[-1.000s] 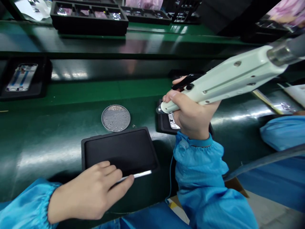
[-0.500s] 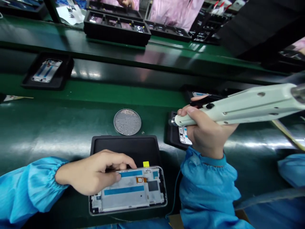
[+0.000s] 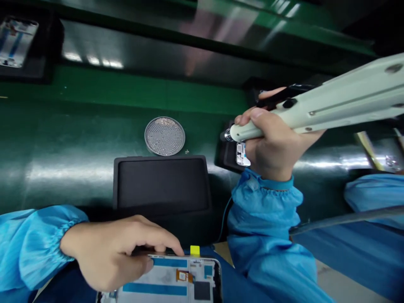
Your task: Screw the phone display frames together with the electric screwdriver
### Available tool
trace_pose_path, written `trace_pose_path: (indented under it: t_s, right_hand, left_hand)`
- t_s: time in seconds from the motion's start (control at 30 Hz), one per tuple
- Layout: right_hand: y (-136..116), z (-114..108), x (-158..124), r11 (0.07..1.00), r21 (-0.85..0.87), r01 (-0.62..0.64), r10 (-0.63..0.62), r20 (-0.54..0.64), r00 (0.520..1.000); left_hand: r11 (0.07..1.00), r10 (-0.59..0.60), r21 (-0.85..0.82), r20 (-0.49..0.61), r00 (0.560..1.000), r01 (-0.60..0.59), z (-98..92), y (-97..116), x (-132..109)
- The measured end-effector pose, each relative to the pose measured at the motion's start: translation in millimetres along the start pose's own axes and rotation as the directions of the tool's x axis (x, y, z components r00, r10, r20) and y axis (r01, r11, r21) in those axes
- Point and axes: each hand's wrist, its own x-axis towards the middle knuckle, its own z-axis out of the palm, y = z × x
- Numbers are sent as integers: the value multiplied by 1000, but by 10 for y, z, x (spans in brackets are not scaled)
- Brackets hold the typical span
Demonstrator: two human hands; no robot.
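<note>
Phone frame (image 3: 166,275) left, pale driver (image 3: 350,103) right

With our left hand (image 3: 115,248) we pinch the phone frame's edge between thumb and fingers, nearer us than the black tray (image 3: 160,185). Our right hand (image 3: 274,141) wraps its fingers round the pale driver, its tip showing over a second tray (image 3: 227,156). A round dish (image 3: 164,136) lies just beyond the black tray.

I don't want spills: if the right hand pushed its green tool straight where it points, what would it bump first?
Probably the round dish, left of the green tool in the right hand. Depth is unclear, so the black tray by its tip might come first.
</note>
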Motion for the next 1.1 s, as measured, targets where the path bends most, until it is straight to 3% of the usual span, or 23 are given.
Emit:
trace_pose_path:
  t_s: [0.23, 0.47, 0.83, 1.1]
  right_hand:
    - [25, -16, 5, 997, 73, 8, -8, 3, 1000]
    - [46, -19, 10, 1000, 7, -4, 4, 6, 1000]
    - [12, 0, 2, 1000, 2, -17, 17, 4, 1000]
    - [12, 20, 8, 999, 33, -42, 42, -15, 999]
  left_hand:
    - [1000, 10, -29, -11, 1000, -11, -34, -36, -4]
    - [999, 13, -50, -13, 1000, -13, -7, -2, -21]
    - [998, 41, 41, -43, 998, -39, 7, 50, -9]
    - [989, 68, 125, 49, 996, -74, 20, 60, 5]
